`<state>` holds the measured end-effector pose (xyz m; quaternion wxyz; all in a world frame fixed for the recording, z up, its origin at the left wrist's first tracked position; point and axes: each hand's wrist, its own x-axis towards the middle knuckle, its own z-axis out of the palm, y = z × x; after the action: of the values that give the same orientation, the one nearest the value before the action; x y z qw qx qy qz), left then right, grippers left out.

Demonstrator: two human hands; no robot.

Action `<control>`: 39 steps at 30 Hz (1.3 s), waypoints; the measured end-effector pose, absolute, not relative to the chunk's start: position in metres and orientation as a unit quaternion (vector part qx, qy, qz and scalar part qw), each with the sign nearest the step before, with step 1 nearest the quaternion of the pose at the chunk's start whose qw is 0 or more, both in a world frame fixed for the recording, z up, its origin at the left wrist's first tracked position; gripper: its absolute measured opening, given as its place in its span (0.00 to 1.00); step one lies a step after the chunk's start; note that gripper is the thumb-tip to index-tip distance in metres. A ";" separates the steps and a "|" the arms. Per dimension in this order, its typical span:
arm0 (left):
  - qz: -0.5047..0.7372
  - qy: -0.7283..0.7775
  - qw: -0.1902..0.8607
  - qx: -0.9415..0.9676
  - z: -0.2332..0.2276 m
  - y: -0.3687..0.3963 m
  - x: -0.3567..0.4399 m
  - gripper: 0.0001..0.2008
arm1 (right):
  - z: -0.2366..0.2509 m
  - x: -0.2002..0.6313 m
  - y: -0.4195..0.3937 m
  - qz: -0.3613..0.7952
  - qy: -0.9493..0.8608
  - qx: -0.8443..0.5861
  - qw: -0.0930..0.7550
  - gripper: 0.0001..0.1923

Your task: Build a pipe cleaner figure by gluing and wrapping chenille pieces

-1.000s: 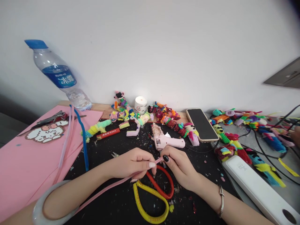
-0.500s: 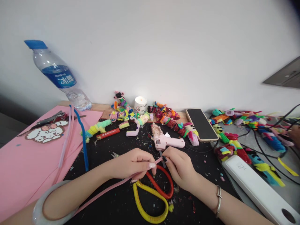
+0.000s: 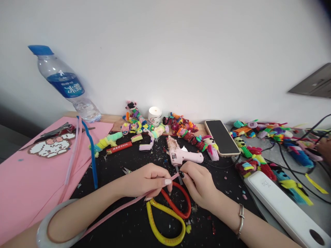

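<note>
My left hand (image 3: 146,181) pinches a long pink pipe cleaner (image 3: 116,210) near its end; the strand trails back under my left forearm. My right hand (image 3: 198,182) grips the tip of the same pink pipe cleaner between thumb and finger, close to the left hand. Scissors with one red and one yellow handle (image 3: 170,217) lie on the black mat just under both hands. A pink glue gun (image 3: 182,155) rests right behind my fingers.
A water bottle (image 3: 66,86) leans at the back left above pink paper sheets (image 3: 26,179) holding loose pipe cleaners (image 3: 90,151). Colourful pipe-cleaner figures (image 3: 181,129) line the back. A phone (image 3: 222,137), a white power strip (image 3: 284,206) and cables sit at the right.
My right hand has shifted slightly left along the pipe cleaner's tip. The left hand holds still.
</note>
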<state>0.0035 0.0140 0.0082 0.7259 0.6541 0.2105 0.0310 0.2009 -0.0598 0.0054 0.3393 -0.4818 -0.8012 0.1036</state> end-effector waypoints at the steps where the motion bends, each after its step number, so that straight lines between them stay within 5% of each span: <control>1: 0.030 0.213 0.725 0.654 0.008 0.014 0.004 0.18 | 0.006 0.201 -0.060 0.152 -0.790 -0.482 0.347 0.12; 5: 0.031 0.214 0.722 0.657 0.009 0.014 0.004 0.19 | 0.008 0.199 -0.060 0.315 -0.740 -0.464 0.371 0.18; 10: 0.037 0.210 0.724 0.655 0.009 0.014 0.004 0.18 | 0.009 0.199 -0.059 0.353 -0.719 -0.455 0.390 0.20; 28: 0.039 0.209 0.737 0.641 0.006 0.015 0.003 0.17 | 0.008 0.211 -0.052 0.086 -0.861 -0.417 0.279 0.09; 39: 0.046 0.222 0.723 0.653 0.007 0.013 0.004 0.17 | 0.005 0.211 -0.052 0.070 -0.850 -0.436 0.288 0.08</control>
<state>0.0036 0.0129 0.0068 0.7230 0.6526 0.2220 0.0459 0.2111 -0.0524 0.0048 0.2883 -0.4359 -0.8497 0.0703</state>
